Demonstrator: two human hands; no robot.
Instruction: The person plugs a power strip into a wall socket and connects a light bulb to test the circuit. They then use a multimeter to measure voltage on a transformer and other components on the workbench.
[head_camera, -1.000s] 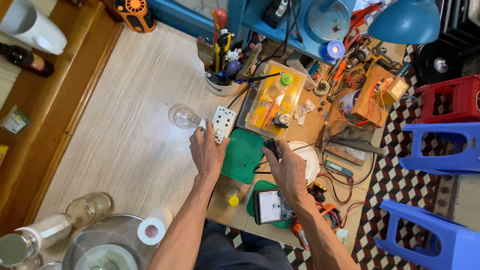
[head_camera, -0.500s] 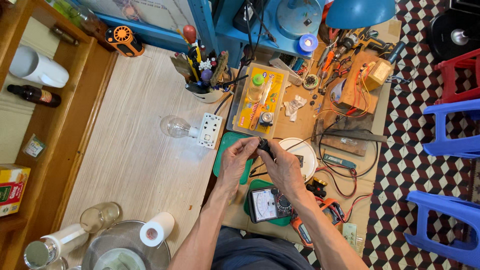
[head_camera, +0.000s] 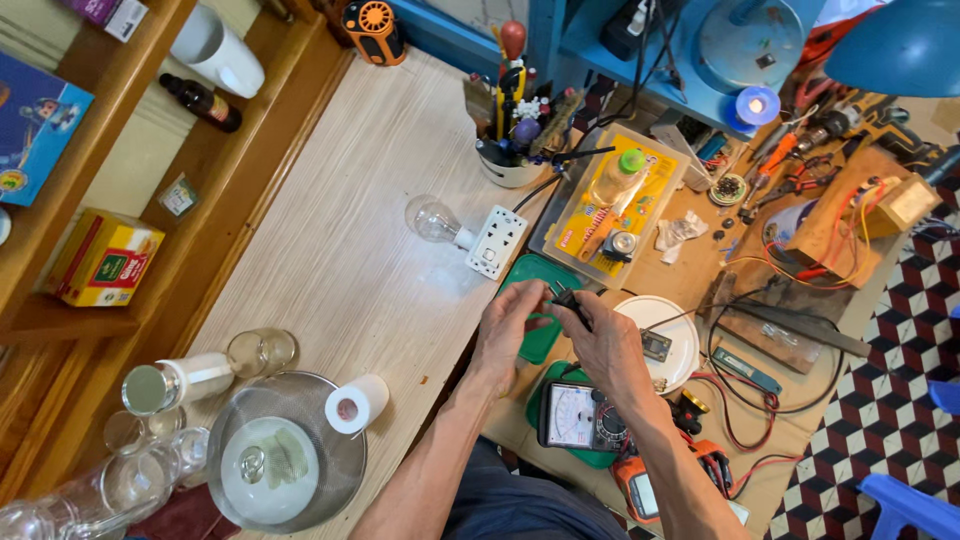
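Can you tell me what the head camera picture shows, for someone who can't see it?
Seen from above, a person's left hand and right hand together hold a small black plug over a cluttered workbench, near a light bulb and a multimeter.

A flat blue printed cardboard box (head_camera: 35, 125) stands at the far left on the wooden shelf (head_camera: 60, 310). Below it on the same shelf lies a yellow and red cardboard box with a green label (head_camera: 103, 258). A small green-labelled sachet (head_camera: 180, 196) lies on the shelf ledge nearer the desk (head_camera: 340, 250). On the cluttered side of the desk, a yellow printed blister package in a clear tray (head_camera: 615, 205) lies beside the white socket block. Near the person, a black analogue meter with a pale dial screen (head_camera: 580, 415) rests on green plastic, and an orange meter with a grey screen (head_camera: 640, 490) lies just below it.
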